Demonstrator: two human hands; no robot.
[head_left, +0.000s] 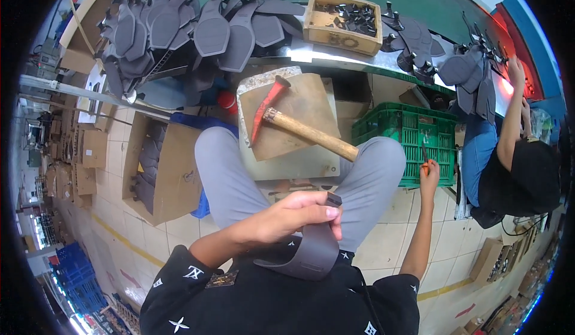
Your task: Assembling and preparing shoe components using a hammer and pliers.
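In front of my chest, my left hand (299, 218) pinches the narrow end of a curved dark grey sole-like piece (314, 254). A small black clip (333, 199) sits at the tip, by my thumb and finger. Out to the right, my right hand (429, 176) is closed round an orange-handled tool (426, 166) with a thin dark tip, in front of the green crate. Between my knees lies a hammer (311, 132) with a red head and wooden handle. It rests on a brown board (299, 104) over a pale block, touching neither hand.
Similar grey pieces (212, 32) are heaped along the bench. A wooden box (342, 44) there holds small black parts. A green crate (410, 125) stands by my right knee, a cardboard box (173, 179) by my left. Another person (518, 167) works at the right.
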